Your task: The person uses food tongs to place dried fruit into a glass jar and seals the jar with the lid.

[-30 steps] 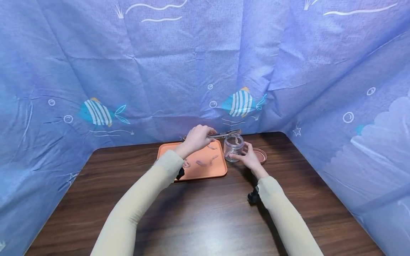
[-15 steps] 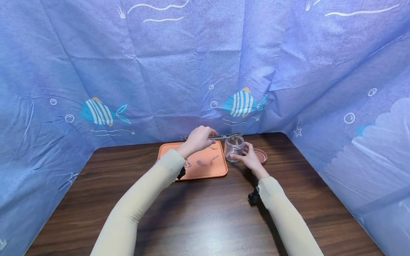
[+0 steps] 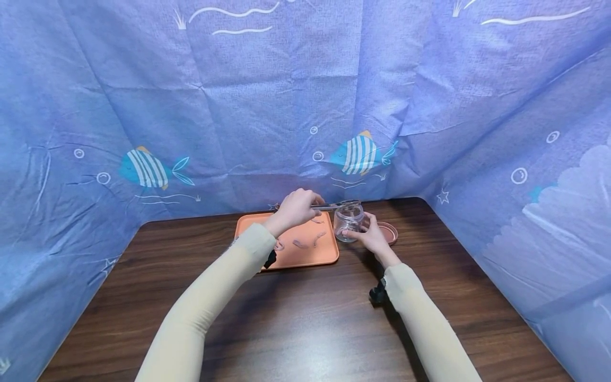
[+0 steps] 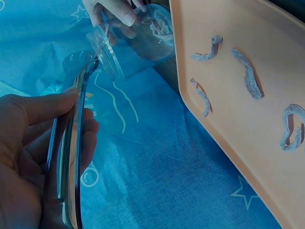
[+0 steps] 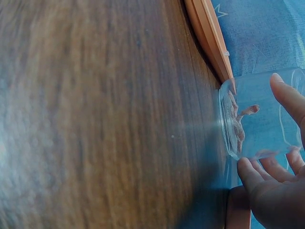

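My left hand [image 3: 297,206] grips a pair of metal tongs [image 4: 66,157], thumb on one side and fingers on the other. The tips of the tongs reach to the mouth of a clear jar [image 3: 348,228]; no strip shows between them in the left wrist view. My right hand [image 3: 369,236] holds this jar around its side, thumb and fingers apart on the wall. Inside, wrinkled brownish strips [image 5: 238,121] lie at the bottom. To the left, an orange tray [image 3: 305,260] bears several whitish, dusted strips [image 4: 248,74], some of them curled.
A round reddish-brown lid [image 3: 390,232] lies on the wooden table [image 3: 305,318] just right of the jar, partly behind my right hand. The tray's right edge is close to the jar. A blue fish-print cloth [image 3: 267,132] rises directly behind the table.
The tongs have dipped slightly to the jar's mouth and their tips look closer together. A strip hung below them one second ago. My right hand and the jar stay in place.
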Demonstrator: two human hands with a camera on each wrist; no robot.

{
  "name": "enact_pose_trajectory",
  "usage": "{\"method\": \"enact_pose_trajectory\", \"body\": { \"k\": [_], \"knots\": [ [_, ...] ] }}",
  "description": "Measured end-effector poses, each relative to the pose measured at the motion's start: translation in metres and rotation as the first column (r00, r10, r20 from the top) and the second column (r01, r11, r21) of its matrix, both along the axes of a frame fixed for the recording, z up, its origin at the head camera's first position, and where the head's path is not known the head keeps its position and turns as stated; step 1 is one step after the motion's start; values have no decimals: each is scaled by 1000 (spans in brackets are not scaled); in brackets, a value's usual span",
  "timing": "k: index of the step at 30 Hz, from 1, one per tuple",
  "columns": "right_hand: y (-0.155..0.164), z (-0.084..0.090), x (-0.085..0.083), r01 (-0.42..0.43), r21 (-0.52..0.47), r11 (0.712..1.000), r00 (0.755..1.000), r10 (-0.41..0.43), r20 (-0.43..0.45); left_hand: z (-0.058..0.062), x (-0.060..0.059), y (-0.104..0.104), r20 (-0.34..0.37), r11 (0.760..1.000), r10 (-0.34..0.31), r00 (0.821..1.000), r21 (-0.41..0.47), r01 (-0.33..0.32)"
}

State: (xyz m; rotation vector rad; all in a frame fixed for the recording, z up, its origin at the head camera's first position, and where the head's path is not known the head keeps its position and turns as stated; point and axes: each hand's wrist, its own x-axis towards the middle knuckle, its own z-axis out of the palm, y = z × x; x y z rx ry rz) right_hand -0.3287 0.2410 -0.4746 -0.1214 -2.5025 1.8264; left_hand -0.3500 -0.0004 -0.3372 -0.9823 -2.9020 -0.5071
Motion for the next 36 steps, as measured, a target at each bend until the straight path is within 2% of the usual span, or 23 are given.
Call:
{"method": "enact_pose_trajectory", "body": {
  "k": [11,17,22,29,34,36],
  "knots": [
    [0,-3,-1,9,5,1000,1000,-9,-3,0,0,0,11,1000,-2,1000,9,2],
    [0,-2,-1,7,6,1000,1000,-7,-6,4,1,-1,24,1000,2,1000,18,-2],
    [1,-1,0,7,2,1000,1000,-7,-10,10,0,-3,40,998,-4,999,59,2],
    [-1,1,1,16,2,1000,1000,-16,-22,16,-3,-14,75,987,46,996,151,-57],
    [-5,4,4,12,-18,1000,1000,-13,-17,19,-5,-30,122,975,87,989,194,-110],
    [-7,5,3,10,-25,1000,1000,-10,-28,21,-7,-38,162,970,105,981,202,-137]
  ]
}}
